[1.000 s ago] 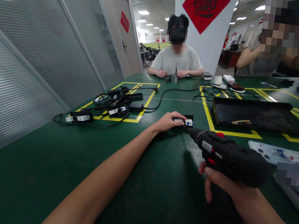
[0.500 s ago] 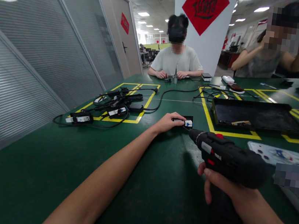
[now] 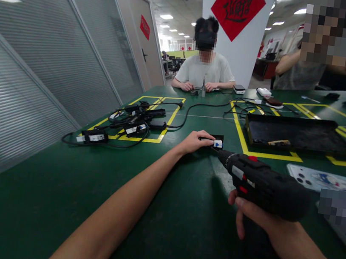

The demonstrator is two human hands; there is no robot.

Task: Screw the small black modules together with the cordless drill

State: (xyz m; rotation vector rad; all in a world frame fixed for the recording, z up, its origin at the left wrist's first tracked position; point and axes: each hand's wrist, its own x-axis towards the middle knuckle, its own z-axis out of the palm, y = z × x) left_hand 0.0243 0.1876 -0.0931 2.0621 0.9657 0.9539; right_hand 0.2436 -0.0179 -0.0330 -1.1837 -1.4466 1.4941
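Observation:
My right hand (image 3: 263,217) is closed round the grip of a black cordless drill (image 3: 262,182) with red buttons. The drill points left and away from me, and its thin bit meets the near side of a small black block with a white label (image 3: 217,143). My left hand (image 3: 195,142) holds that block down on the green table (image 3: 161,213), fingers over its left part and thumb along the near side. Most of the block's left part is hidden under the fingers. Whether the bit sits in a screw is too small to tell.
Several black adapters with cables (image 3: 135,120) lie in a yellow-taped area to the left. A black tray (image 3: 291,133) stands at right, with a phone in a patterned case (image 3: 323,180) nearer me. A person (image 3: 204,67) sits opposite, hands on small metal parts; another person is at right.
The drill's rear end has dipped very slightly, its bit staying at the block. My left hand has not moved. The person at right has shifted their raised arms.

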